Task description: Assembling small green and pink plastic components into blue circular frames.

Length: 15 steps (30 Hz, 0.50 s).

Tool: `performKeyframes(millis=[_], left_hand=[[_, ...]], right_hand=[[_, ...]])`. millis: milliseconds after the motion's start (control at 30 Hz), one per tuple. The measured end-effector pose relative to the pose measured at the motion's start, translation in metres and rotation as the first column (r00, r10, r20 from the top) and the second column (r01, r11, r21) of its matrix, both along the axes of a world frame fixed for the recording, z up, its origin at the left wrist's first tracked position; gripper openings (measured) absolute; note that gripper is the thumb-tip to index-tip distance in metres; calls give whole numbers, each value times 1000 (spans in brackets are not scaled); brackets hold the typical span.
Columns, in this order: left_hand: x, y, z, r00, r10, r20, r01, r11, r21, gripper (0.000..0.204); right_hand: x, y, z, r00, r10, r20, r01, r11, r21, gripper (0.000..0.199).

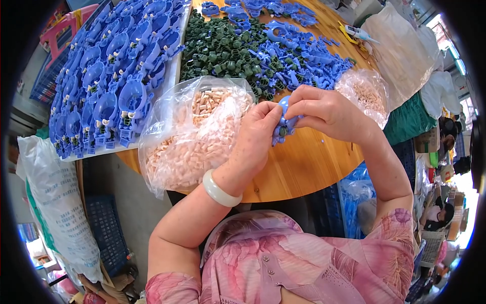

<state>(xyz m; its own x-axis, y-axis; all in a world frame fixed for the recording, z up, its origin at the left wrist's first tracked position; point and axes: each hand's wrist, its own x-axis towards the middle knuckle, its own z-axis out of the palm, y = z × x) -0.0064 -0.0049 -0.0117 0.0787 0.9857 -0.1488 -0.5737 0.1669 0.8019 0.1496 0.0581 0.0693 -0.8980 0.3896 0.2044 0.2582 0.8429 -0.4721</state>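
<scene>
Above the near part of the round table, both hands meet on one small blue plastic toy part (pixel 281 133). My left hand (pixel 257 130), with a pale bangle on its wrist, pinches the part from the left. Curled over its top and right side are the fingers of my right hand (pixel 324 112). Fingers hide much of the part, and a bit of dark green shows in it. Close beside my left hand lies a clear plastic bag (pixel 197 147) of small beige pegs. Just beyond my hands are heaps of dark green pieces (pixel 223 55) and loose blue pieces (pixel 298 55).
A white board (pixel 174 63) at the left carries rows of blue assemblies (pixel 106 106). Another bag of beige pegs (pixel 367 96) sits at the table's right edge. Yellow-handled cutters (pixel 353 36) lie at the far right of the wooden table (pixel 293 177). Blue crates (pixel 106 228) stand below.
</scene>
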Motion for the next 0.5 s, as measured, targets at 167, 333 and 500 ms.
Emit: performKeyframes(millis=[167, 333, 500], left_hand=[[-3, 2, -3, 999, -36, 1, 36, 999, 0, 20], [-3, 2, -5, 998, -54, 20, 54, 999, 1, 21], [-1, 1, -4, 996, -78, 50, 79, 996, -29, 21]], right_hand=[[-2, -5, 3, 995, 19, 98, -53, 935, 352, 20], [2, -5, 2, 990, 86, 107, -129, 850, 510, 25], [2, -4, -2, 991, 104, 78, -130, 823, 554, 21]])
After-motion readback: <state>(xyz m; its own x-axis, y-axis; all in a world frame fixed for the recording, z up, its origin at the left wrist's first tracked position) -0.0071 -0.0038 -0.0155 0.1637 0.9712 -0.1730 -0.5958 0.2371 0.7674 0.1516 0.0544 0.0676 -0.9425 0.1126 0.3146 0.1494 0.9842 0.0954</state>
